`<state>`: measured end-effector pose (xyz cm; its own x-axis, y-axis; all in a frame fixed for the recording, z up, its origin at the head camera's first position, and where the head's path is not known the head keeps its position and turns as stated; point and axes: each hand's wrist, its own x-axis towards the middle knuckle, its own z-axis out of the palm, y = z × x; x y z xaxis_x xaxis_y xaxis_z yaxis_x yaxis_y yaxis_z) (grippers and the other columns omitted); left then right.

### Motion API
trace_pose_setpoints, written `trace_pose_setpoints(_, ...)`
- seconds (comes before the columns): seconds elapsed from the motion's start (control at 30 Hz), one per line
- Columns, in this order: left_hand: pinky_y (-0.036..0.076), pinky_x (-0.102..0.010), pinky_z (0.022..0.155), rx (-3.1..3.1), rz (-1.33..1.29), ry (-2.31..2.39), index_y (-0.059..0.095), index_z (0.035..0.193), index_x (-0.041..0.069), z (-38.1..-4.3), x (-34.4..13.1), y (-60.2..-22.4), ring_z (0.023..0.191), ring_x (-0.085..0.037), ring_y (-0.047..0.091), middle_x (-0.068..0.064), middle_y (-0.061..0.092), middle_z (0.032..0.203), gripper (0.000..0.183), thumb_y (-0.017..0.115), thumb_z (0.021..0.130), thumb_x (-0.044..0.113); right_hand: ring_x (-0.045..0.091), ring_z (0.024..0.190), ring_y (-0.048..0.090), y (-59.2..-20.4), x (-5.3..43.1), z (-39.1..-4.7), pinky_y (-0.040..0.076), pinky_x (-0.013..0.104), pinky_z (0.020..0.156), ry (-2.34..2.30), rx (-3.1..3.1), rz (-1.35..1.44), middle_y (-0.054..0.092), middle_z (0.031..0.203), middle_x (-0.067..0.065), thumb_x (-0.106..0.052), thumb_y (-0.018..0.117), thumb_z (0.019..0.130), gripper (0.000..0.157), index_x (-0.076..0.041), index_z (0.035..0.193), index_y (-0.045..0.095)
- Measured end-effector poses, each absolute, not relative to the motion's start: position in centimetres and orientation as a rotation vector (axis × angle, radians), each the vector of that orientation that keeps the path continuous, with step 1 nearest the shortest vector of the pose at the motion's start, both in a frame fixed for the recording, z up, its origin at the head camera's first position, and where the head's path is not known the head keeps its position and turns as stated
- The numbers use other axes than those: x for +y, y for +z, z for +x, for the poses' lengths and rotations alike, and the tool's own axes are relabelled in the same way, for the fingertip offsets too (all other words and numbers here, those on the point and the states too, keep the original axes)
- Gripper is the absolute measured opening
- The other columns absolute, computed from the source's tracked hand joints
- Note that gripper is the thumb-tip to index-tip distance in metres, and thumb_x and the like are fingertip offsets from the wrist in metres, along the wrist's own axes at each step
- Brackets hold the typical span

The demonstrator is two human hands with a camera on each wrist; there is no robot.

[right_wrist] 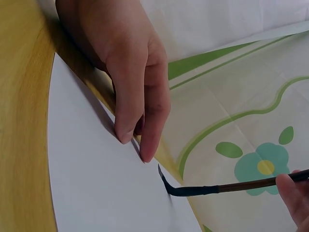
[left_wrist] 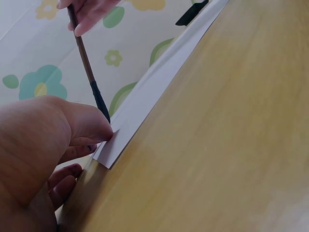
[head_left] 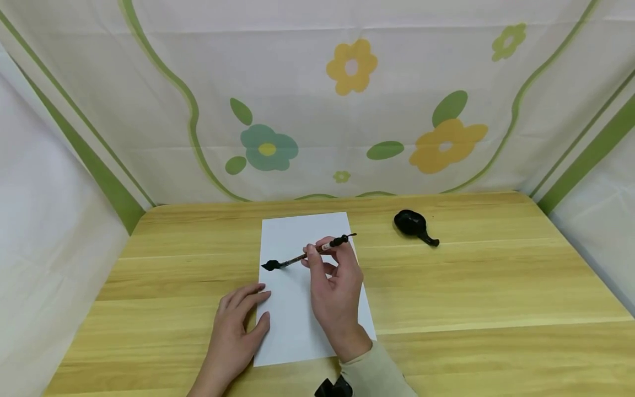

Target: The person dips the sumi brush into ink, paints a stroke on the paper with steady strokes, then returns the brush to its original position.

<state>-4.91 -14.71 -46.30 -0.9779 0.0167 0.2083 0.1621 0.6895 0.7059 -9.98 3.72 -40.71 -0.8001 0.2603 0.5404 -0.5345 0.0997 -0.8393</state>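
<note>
A sheet of white paper (head_left: 288, 325) lies on the wooden table. Near the bottom of the head view, my left hand (head_left: 235, 331) rests at the sheet's left edge, its fingertips and thumb on the paper. Above the sheet, my right hand (head_left: 339, 292) pinches the brown handle of a calligraphy brush (head_left: 297, 258) between thumb and fingers. The brush leans left, its black head pointing at the paper's left edge. In the right wrist view the brush's black tip (right_wrist: 166, 183) is bent, close over the paper and just beside the left hand's fingertips.
A glossy black, rounded object with a narrow curved tail (head_left: 413, 225) lies on the table (head_left: 496, 286) right of the paper. Behind the table hangs a white cloth (head_left: 307, 82) printed with flowers, leaves and green lines. White fabric also hangs at both sides.
</note>
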Motion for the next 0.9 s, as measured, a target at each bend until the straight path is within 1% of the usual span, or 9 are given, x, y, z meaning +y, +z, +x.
trace_pose_setpoints(0.13,0.038,-0.054,0.111,-2.700,-0.150,-1.158,0.079,0.124,0.014,-4.93,-14.66,-46.31,0.136,-0.028,0.049,-0.001,0.069,0.144,0.035,0.079,0.091,0.001,0.024,0.097,0.076,-40.66,3.75,-9.99,0.067,0.033,0.072,1.737,-1.809,0.271,0.070,0.103,0.014,-0.001,0.070,0.102,0.010,0.001,0.109,0.062)
trace_pose_setpoints(0.3,0.039,-0.054,0.110,-2.688,-0.159,-1.152,0.080,0.122,0.013,-4.83,-14.58,-46.25,0.135,-0.029,0.050,-0.002,0.070,0.142,0.034,0.079,0.090,0.000,0.028,0.095,0.077,-40.68,3.84,-9.98,0.067,0.031,0.072,1.735,-1.801,0.280,0.070,0.103,0.014,0.000,0.069,0.102,0.010,0.002,0.108,0.062)
trace_pose_setpoints(0.5,0.038,-0.053,0.109,-2.675,-0.166,-1.142,0.080,0.121,0.013,-4.78,-14.62,-46.20,0.134,-0.028,0.050,-0.001,0.070,0.141,0.034,0.080,0.089,0.000,0.027,0.095,0.077,-40.72,4.07,-10.18,0.067,0.032,0.072,1.730,-1.788,0.292,0.069,0.103,0.015,0.000,0.069,0.102,0.010,0.002,0.107,0.061)
trace_pose_setpoints(0.73,0.038,-0.053,0.110,-2.692,-0.144,-1.145,0.080,0.121,0.014,-4.70,-14.58,-46.14,0.134,-0.028,0.050,-0.001,0.070,0.142,0.034,0.080,0.090,0.002,0.029,0.093,0.076,-40.80,4.37,-10.38,0.067,0.036,0.070,1.730,-1.757,0.291,0.068,0.101,0.016,0.003,0.069,0.101,0.010,0.004,0.106,0.061)
trace_pose_setpoints(0.9,0.038,-0.054,0.111,-2.728,-0.121,-1.147,0.079,0.123,0.015,-4.64,-14.45,-46.07,0.136,-0.027,0.049,0.000,0.069,0.144,0.034,0.079,0.091,0.003,0.025,0.092,0.076,-40.70,4.63,-10.39,0.067,0.037,0.069,1.725,-1.747,0.264,0.067,0.101,0.016,0.004,0.070,0.100,0.010,0.004,0.105,0.061)
